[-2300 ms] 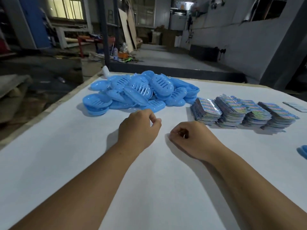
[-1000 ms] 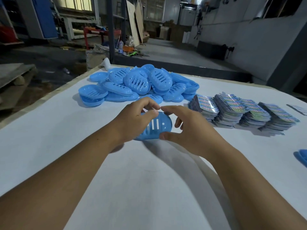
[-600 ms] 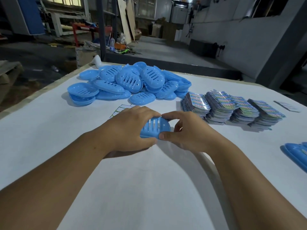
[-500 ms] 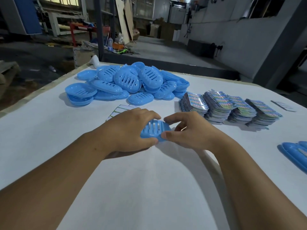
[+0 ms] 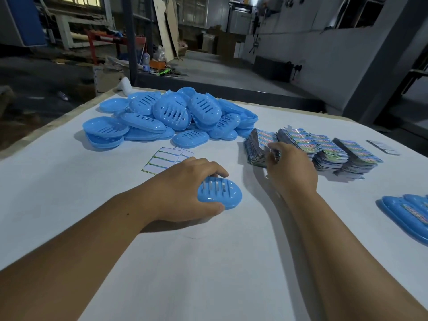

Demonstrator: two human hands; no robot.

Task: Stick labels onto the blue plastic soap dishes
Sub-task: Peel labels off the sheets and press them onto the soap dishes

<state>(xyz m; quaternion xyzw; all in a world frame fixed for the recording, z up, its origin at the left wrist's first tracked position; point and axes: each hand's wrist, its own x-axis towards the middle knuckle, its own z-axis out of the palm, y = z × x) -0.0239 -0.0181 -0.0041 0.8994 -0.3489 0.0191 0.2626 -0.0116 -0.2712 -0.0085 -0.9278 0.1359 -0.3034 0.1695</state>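
Note:
My left hand (image 5: 185, 188) grips a blue slotted soap dish (image 5: 220, 193) lying bottom-up on the white table (image 5: 69, 193), thumb on its near edge and fingers over its far edge. My right hand (image 5: 289, 172) is at the leftmost of several stacks of colourful labels (image 5: 259, 144), its fingertips pinching at labels on the stack's near side. A heap of blue soap dishes (image 5: 171, 117) lies at the back of the table.
An empty label backing sheet (image 5: 162, 159) lies just beyond my left hand. Blue dishes with labels on them (image 5: 407, 214) sit at the right edge. A small sheet (image 5: 382, 147) lies past the stacks. The table's left edge (image 5: 46, 128) runs diagonally.
My right hand has let go of the dish and moved right and away to the label stack. My left hand still holds the dish on the table.

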